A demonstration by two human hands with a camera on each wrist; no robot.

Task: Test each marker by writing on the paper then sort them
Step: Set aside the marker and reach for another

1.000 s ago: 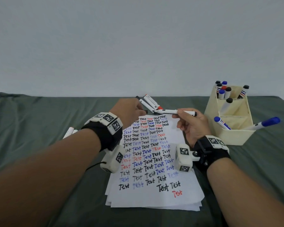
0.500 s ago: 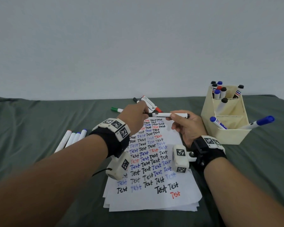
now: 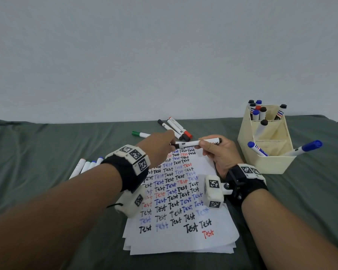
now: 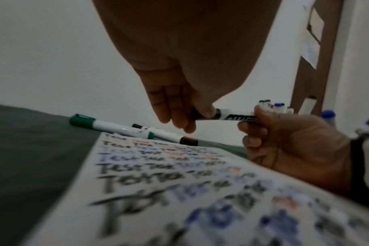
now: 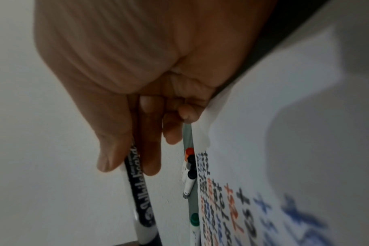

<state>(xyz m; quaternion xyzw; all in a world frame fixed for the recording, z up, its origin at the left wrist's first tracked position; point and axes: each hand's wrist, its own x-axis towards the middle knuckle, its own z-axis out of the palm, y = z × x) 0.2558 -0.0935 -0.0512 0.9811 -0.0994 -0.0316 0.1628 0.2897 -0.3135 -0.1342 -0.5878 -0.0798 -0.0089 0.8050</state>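
Note:
A white marker with a black cap (image 3: 189, 142) is held level just above the top edge of the paper (image 3: 183, 240), which is covered with "Test" words in black, blue and red. My left hand (image 3: 160, 147) pinches its black cap end (image 4: 202, 114) between thumb and fingers. My right hand (image 3: 219, 152) grips the barrel further right, thumb and fingers curled round it (image 5: 139, 191). The right hand (image 4: 289, 141) also shows in the left wrist view. The marker's tip is hidden.
A cream organizer (image 3: 269, 162) with several markers stands at the right. Loose markers (image 3: 176, 129) and a green-capped one (image 3: 141, 134) lie behind the paper. More markers (image 3: 88, 165) lie in a row at the left, on the green cloth (image 3: 37, 152).
My left hand's fingertips have closed on the marker's left end. The right hand keeps its hold on the barrel. The head view has shifted, showing more markers at the left.

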